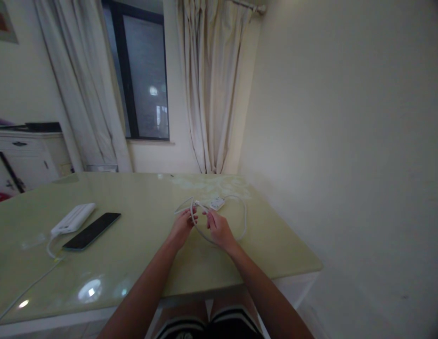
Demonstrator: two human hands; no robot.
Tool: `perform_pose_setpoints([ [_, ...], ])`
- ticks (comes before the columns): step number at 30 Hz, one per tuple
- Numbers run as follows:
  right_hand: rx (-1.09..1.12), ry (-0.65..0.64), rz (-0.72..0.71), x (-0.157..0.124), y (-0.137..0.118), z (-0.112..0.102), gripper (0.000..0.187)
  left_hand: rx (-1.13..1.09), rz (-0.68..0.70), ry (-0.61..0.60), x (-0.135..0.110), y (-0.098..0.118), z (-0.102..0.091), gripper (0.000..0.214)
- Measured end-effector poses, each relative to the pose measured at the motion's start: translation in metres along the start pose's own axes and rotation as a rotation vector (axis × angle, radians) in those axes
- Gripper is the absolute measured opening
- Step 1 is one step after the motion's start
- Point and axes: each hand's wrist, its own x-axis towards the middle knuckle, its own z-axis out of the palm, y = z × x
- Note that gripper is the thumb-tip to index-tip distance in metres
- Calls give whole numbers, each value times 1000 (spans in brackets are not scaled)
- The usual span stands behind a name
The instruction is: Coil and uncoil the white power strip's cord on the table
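A white cable (246, 212) lies in loops on the table, its right side curving round from a small white power strip (217, 203). My left hand (183, 225) is closed around part of the cable at the left of the loops. Close beside it, my right hand (218, 227) pinches another stretch of the same cable between thumb and fingers. One loop rises between the two hands and drops towards the table in front of my right wrist. The power strip rests just beyond my right hand, and neither hand touches it.
On the left of the pale green tabletop (141, 254) lie a white power bank (74, 219) with a cord (28, 287) and a black phone (92, 231). A wall (346, 141) borders the table's right side. Curtains (215, 94) and a window hang behind.
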Motion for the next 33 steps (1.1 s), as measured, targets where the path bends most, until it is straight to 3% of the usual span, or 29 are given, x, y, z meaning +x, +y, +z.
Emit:
perform_pose_setpoints([
  [5,43,-26,-12,-8,6,15,43,-325,-165,-88,1,4,-7,13],
  [10,311,-33,135,-1,28,25,46,-439,-102,-25,2,10,-7,27],
  [16,486,68,162,5,33,22,49,-378,-2,31,10,5,-13,29],
  [25,472,-47,124,-1,27,22,47,-345,53,85,7,1,-9,28],
  [29,393,-101,110,-2,28,26,48,-251,92,60,0,2,-6,27],
  [33,303,-144,77,-3,26,26,45,-188,110,13,-5,3,-3,41],
])
